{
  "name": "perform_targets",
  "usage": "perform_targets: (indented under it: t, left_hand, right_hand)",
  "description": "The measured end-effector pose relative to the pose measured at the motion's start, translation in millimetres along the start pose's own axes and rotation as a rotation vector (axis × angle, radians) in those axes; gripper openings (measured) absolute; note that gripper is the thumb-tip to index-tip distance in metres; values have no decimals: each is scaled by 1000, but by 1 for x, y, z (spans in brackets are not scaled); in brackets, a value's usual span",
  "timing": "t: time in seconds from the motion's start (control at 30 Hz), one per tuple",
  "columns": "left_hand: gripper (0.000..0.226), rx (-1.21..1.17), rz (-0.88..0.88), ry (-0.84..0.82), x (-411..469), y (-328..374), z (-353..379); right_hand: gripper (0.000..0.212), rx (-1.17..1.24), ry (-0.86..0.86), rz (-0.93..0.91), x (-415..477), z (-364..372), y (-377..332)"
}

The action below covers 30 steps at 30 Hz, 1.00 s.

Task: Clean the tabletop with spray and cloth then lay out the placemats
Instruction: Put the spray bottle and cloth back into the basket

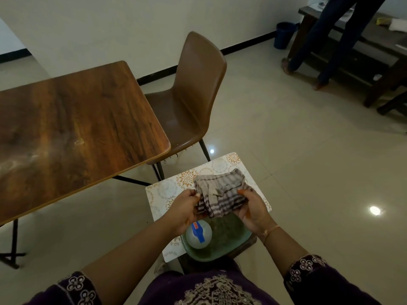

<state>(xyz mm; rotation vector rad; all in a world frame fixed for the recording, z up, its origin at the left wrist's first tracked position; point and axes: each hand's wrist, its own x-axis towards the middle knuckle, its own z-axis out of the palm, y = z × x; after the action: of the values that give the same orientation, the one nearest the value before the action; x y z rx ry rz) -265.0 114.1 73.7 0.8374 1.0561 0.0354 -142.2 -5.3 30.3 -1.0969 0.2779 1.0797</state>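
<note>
The checked cloth (222,192) is being pinched at opposite ends by the left hand (182,210) and right hand (253,212), probably for folding, above the floral placemat (167,188), the tabletop (77,128) lying at ten o'clock.

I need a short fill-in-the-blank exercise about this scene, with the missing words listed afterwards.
1. The left hand and the right hand together hold a striped ____.
2. The spray bottle has a ____ nozzle.
3. The brown chair stands beside the wooden ____.
Missing words: cloth, blue, table.
</note>
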Motion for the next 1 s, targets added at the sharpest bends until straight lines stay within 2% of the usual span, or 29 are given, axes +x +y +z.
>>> perform_targets:
  t: [0.13,0.2,0.27,0.37,0.43,0.5,0.57,0.6,0.67,0.73,0.83,0.9,1.0]
  left_hand:
    - [28,91,-22,177,4,-7,-2]
    - [33,98,-25,207,7,-10,-2]
    - [35,62,-51,133,4,-10,4]
    - [53,18,-108,-41,1,-10,14]
    - [51,6,-111,-99,2,-11,21]
    - [39,23,-75,-38,5,-14,26]
    - [24,84,-59,76,8,-19,24]
    - [19,107,-54,114,9,-20,21]
    - [18,127,-62,135,9,-22,14]
    - [18,73,-93,133,10,-21,8]
    - [15,-51,-155,87,10,-16,6]
    - [16,-80,-185,35,9,-12,6]
    - [21,-104,-229,-40,9,-10,6]
  right_hand:
    - [25,-94,-8,-107,-2,0,-13]
    - [28,-218,-38,-141,-6,2,-16]
    - [31,-526,-34,-195,-10,4,-13]
    - [33,-931,-69,-341,-16,9,-2]
    - [31,-1040,-151,-362,-21,12,5]
    - [48,-1081,-302,-270,-27,9,15]
    - [68,-1084,-414,-163,-32,5,23]
    - [68,-1085,-450,-138,-32,2,26]
    - [51,-1056,-447,-120,-36,-1,22]
    - [31,-832,-270,-130,-36,-5,15]
    - [24,-494,33,-120,-19,-26,11]
    - [33,-315,58,60,-7,-44,14]
    - [37,-98,-58,381,0,-56,26]
